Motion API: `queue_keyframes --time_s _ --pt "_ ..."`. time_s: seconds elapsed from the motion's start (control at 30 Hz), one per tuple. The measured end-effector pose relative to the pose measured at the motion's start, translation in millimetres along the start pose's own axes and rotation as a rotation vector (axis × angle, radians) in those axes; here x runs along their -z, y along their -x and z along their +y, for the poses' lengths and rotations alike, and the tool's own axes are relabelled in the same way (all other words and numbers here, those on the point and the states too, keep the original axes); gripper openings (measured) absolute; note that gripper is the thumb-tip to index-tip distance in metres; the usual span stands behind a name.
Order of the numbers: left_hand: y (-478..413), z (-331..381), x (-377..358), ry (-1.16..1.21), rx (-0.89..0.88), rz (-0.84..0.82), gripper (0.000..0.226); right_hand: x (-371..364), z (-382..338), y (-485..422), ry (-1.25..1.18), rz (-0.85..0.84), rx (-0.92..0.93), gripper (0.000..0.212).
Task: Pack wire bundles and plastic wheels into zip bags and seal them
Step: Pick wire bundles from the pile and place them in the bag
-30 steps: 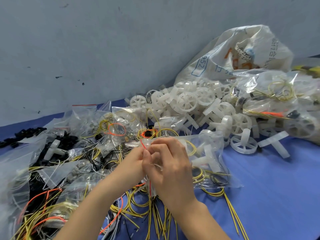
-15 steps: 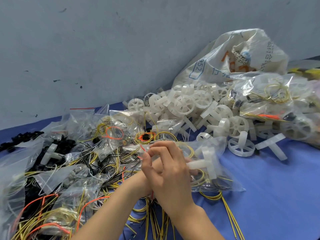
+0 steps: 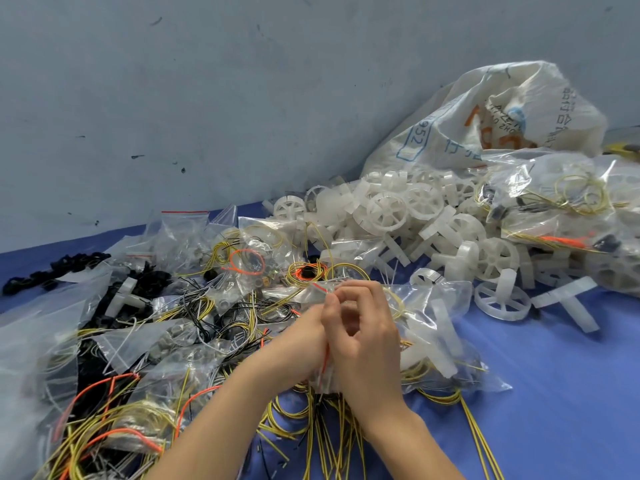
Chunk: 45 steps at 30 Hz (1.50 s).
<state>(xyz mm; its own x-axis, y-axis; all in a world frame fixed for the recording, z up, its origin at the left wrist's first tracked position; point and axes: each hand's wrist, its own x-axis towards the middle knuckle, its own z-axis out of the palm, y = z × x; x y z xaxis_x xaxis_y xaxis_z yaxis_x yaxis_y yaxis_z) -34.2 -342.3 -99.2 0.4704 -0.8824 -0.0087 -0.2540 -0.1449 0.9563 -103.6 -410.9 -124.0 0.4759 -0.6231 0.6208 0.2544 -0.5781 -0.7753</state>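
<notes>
A white woven sack (image 3: 485, 109), slumped at the far right corner of the blue tabletop (image 3: 554, 393), carries the only print in view. On its left flank the digits "952" run sideways in blue inside a blue rounded box. Whether another digit comes before them cannot be told, since a fold cuts the box there. Beside the box are partial blue strokes of Chinese script. Large orange characters cross the sack's middle, too crumpled to read. Grey Chinese characters, one resembling "合", run down its right side, near a line of small grey capitals too creased to spell out. The zip bag (image 3: 443, 306) at the tabletop's near middle shows a red line along its mouth, with no legible lettering.
</notes>
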Motion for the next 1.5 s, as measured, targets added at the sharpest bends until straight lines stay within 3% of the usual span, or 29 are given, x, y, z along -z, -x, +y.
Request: queue_keyframes --time_s 0.1,0.23,0.4,0.67,0.87,1.2,1.5 --pt "11 -7 11 0.381 0.014 0.136 0.019 -2 6 -1 0.009 -0.011 -0.021 0.023" --pt "32 -27 24 0.499 -0.013 0.357 0.024 -6 15 1 0.084 -0.076 -0.038 0.027" --pt "37 -47 23 0.636 0.053 0.470 0.021 -6 20 4 0.127 -0.102 -0.036 0.017" --pt "37 -56 24 0.654 0.052 0.464 0.021 -6 20 5 0.184 -0.119 -0.019 0.022" --pt "36 -57 24 0.705 0.054 0.458 0.021 -7 23 5 0.191 -0.094 -0.025 0.014" --pt "36 -59 29 0.715 0.070 0.462 0.021 4 15 -3 -0.057 0.067 -0.160 0.013" --pt "36 -62 29 0.726 0.070 0.452 0.021 5 13 -6 -0.065 0.112 -0.180 0.013"
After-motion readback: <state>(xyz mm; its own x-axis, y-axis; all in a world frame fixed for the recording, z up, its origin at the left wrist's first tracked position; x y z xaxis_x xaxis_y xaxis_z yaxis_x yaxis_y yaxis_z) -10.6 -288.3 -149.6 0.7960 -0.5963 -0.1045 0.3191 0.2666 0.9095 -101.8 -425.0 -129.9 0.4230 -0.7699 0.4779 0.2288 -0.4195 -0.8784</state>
